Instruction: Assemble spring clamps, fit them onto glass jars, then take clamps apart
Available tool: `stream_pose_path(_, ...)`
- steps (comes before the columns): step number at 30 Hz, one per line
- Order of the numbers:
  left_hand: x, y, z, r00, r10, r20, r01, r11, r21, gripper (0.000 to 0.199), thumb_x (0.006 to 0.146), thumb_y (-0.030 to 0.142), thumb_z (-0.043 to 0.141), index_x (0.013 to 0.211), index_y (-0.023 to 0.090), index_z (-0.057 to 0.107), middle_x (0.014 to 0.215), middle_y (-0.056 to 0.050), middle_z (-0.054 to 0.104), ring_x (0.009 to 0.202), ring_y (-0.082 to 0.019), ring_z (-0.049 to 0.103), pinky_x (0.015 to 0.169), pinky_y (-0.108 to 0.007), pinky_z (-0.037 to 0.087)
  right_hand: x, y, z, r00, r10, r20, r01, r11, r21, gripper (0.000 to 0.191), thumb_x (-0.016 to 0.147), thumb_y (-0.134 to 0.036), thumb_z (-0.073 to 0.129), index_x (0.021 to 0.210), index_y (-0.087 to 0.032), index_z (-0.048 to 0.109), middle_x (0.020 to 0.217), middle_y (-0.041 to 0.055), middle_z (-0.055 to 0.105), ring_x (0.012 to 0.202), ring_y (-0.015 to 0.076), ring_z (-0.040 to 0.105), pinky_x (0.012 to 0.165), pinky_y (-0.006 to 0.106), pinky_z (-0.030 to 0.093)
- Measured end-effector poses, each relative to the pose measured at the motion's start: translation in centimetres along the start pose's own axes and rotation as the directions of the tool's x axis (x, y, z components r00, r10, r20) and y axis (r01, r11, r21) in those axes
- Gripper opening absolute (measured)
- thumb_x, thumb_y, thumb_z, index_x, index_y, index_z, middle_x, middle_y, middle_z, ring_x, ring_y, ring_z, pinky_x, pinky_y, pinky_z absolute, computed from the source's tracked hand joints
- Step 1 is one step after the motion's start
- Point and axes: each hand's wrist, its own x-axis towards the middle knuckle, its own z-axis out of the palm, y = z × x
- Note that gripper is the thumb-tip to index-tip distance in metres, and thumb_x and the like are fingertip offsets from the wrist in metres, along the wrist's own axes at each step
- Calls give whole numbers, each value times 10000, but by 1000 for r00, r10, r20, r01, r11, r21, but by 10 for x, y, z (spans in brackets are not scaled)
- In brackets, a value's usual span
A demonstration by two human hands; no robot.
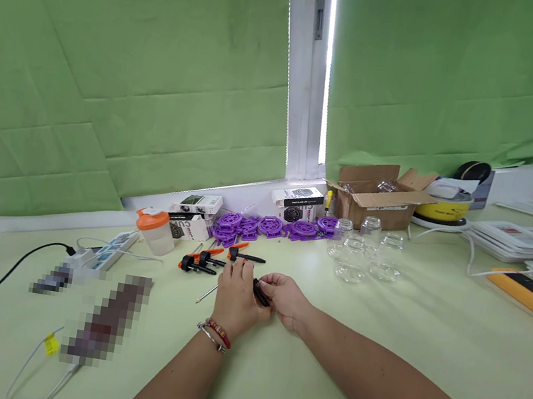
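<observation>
Near the middle of the table, my left hand (pixel 239 300) is closed around a small black part (pixel 260 294). My right hand (pixel 285 300) pinches the same part from the right, with thumb and forefinger on it. The fingers cover much of the part. A thin metal rod (pixel 206 293) lies just left of my left hand. Beyond the hands lie several black and orange pieces (pixel 198 267) with black stems. Purple round plastic parts (pixel 270 227) are heaped behind them.
Clear glass jars (pixel 351 257) stand right of the purple parts, before an open cardboard box (pixel 378 212). An orange-lidded cup (pixel 156 232), a power strip (pixel 117 250) and cables are at left. White boxes (pixel 299 203) line the back. A yellow bowl (pixel 443 207) stands at right.
</observation>
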Motion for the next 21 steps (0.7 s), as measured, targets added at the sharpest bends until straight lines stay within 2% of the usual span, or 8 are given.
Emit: stream_pose_path(21, 0, 1, -1, 1000, -13, 25, 13, 1000, 13, 685, 476, 372, 679, 1068, 181, 392, 1078, -97, 477, 978, -286, 445, 815, -416, 368, 6, 5, -4, 999, 32, 6, -32, 999, 4, 137, 683, -193, 672, 656, -142, 548, 528, -12, 606, 493, 106, 566, 580, 264, 473)
